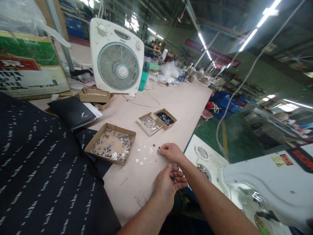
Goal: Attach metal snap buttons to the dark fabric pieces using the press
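My right hand (172,152) reaches over the table, thumb and fingertips pinched on a small dark snap button piece (159,148). Below it, my left hand (167,184) is turned palm inward, its fingers curled around a small black snap button piece (172,179). Whether more pieces lie in that palm is hidden. Just left of my right fingertips, several loose metal ring pieces (141,163) are scattered on the tabletop, with a dark piece (154,145) among them. A cardboard tray (97,128) of metal snap parts stands further left.
Two small boxes, one with silvery parts (149,124) and one with black parts (165,118), stand beyond my hands. A white box fan (117,55), a black folder (73,112) and dark printed fabric (49,176) are leftward. A white machine (264,173) stands at right.
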`<control>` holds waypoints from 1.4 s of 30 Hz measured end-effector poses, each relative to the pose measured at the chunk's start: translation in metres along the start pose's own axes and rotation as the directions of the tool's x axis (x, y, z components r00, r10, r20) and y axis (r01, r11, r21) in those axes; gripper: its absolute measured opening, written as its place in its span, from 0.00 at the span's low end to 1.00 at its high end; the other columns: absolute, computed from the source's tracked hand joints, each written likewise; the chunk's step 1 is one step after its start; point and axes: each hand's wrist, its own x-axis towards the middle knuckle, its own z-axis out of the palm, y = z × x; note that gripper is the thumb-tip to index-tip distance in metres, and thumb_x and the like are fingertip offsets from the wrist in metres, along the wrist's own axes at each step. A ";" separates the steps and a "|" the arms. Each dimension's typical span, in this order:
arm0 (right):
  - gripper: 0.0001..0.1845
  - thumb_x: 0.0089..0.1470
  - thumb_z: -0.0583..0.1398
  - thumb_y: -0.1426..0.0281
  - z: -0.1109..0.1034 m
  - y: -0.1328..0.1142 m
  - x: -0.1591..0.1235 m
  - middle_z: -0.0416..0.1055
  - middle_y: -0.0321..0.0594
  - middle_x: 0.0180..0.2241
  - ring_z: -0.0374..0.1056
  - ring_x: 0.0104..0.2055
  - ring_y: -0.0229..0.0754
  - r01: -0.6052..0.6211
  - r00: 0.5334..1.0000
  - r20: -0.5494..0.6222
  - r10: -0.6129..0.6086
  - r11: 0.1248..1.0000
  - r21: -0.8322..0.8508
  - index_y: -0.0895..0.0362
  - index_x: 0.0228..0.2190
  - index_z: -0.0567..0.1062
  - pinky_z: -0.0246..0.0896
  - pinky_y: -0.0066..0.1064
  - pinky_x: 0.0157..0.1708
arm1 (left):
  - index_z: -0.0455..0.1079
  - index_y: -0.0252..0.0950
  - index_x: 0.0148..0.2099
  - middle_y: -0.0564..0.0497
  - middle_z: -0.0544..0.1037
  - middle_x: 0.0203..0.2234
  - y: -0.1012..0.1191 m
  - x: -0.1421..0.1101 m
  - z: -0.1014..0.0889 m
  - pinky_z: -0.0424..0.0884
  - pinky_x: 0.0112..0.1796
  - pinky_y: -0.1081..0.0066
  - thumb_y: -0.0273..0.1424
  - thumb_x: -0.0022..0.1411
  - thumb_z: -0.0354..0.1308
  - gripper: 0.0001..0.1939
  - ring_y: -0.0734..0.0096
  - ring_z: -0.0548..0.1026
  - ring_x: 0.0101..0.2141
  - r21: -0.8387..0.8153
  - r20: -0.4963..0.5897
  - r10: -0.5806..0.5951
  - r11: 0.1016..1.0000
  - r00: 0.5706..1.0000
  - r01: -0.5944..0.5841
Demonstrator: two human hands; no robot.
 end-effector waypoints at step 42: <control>0.05 0.53 0.63 0.71 -0.001 0.007 -0.002 0.72 0.34 0.17 0.66 0.20 0.35 -0.128 0.991 -0.021 0.135 0.970 0.205 0.60 0.28 0.78 0.63 0.23 0.23 | 0.67 0.28 0.38 0.48 0.75 0.24 -0.002 0.003 -0.003 0.74 0.24 0.71 0.35 0.71 0.46 0.16 0.70 0.75 0.21 0.033 0.006 0.005 0.999 1.000 -0.005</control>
